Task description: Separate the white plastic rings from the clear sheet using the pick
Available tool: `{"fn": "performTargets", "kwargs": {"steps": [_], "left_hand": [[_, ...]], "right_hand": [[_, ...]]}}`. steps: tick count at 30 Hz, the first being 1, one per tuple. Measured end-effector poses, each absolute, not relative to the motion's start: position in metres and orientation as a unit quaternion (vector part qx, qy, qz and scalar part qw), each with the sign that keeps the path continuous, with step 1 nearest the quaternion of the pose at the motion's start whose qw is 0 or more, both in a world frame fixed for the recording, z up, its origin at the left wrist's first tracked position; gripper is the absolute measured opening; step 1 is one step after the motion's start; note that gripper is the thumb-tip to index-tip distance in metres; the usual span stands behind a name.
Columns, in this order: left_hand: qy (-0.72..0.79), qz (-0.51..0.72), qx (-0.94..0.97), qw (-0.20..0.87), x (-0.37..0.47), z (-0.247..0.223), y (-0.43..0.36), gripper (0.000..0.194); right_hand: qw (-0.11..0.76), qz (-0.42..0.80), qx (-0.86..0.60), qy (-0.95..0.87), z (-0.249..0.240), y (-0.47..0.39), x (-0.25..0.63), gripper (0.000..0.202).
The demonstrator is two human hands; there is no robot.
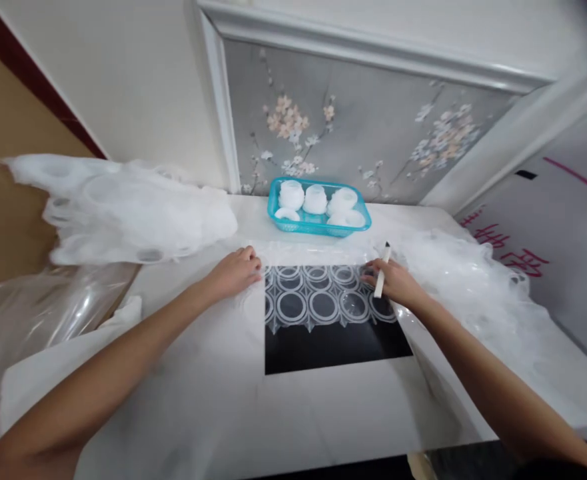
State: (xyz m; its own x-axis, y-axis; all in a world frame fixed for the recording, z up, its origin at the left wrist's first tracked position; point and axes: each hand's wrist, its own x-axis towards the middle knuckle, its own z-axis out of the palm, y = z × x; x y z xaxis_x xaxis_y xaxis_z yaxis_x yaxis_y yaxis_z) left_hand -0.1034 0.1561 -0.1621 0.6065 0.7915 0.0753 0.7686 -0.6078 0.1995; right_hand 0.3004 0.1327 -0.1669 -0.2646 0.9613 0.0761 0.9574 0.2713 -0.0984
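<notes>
A translucent sheet of joined rings (324, 305) lies across a black mat (330, 350), its rings in rows. At its upper left, my left hand (240, 270) has its fingers curled down and closed at the sheet's edge. My right hand (398, 281) is at the sheet's upper right, fingers bent over it. Held in that hand is a slim white pen-like tool (382, 273) with a dark tip pointing away from me. The fingertips of both hands are partly hidden.
Behind the mat stands a blue basket (319, 229) with several white rolled pieces (315, 199). A heap of white ringed material (143, 210) is on the left, more translucent sheets (473, 287) on the right. Clear plastic film (68, 320) hangs at the left edge. A flowered panel (363, 113) rises behind.
</notes>
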Motion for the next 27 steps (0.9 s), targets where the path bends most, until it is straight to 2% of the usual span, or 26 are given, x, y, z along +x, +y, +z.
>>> {"fn": "performTargets", "kwargs": {"steps": [3, 8, 10, 14, 17, 23, 27], "left_hand": [[0.395, 0.063, 0.913, 0.082, -0.102, -0.157, 0.172, 0.02], [0.406, 0.078, 0.908, 0.066, -0.108, -0.141, 0.192, 0.024], [0.431, 0.115, 0.894, 0.029, -0.108, -0.129, 0.2, 0.022], [0.483, 0.184, 0.855, -0.051, -0.1, -0.118, 0.212, 0.026], [0.467, 0.166, 0.867, -0.053, -0.093, -0.13, 0.21, 0.025], [0.398, 0.107, 0.911, 0.005, -0.113, -0.159, 0.148, 0.024], [0.38, 0.099, 0.917, 0.072, -0.138, -0.165, 0.086, 0.034]], "right_hand": [[0.052, 0.015, -0.597, -0.801, -0.172, 0.14, 0.31, 0.017], [0.052, 0.038, -0.584, -0.81, -0.16, 0.158, 0.303, 0.012], [0.081, 0.039, -0.594, -0.799, -0.15, 0.167, 0.305, 0.011], [0.184, -0.037, -0.649, -0.737, -0.144, 0.187, 0.304, 0.016], [0.192, -0.041, -0.669, -0.717, -0.153, 0.19, 0.295, 0.017], [0.204, 0.059, -0.624, -0.752, -0.162, 0.128, 0.306, 0.025], [0.133, 0.124, -0.519, -0.835, -0.161, 0.065, 0.333, 0.026]]}}
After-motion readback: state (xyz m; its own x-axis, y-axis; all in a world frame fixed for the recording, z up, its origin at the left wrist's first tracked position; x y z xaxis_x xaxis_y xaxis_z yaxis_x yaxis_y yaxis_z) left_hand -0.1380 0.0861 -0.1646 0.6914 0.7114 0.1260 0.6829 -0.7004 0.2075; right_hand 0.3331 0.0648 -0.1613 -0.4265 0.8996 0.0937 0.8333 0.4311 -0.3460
